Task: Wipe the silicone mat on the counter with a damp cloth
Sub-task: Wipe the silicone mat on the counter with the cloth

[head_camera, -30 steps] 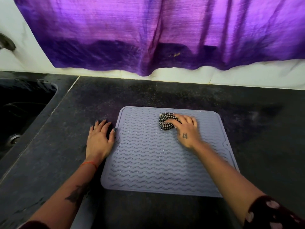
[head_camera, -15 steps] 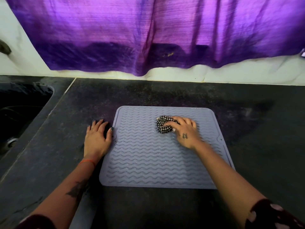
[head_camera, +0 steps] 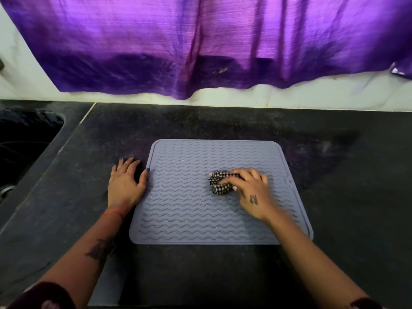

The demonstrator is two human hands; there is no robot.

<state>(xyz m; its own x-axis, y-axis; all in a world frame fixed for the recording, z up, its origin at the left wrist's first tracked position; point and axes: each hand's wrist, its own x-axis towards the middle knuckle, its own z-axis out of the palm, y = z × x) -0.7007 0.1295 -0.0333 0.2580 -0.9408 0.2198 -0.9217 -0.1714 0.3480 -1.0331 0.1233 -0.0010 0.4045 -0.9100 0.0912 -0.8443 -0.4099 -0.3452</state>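
Head view: right hand (head_camera: 252, 192) grips the cloth (head_camera: 219, 185) on the mat (head_camera: 189, 215); left hand (head_camera: 126, 181) lies spread flat beside it.

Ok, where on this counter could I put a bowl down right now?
Bare counter right of the mat, and the strip between mat and wall. Left is tighter: the left hand lies flat between mat and sink. On the mat, the right hand grips the cloth.
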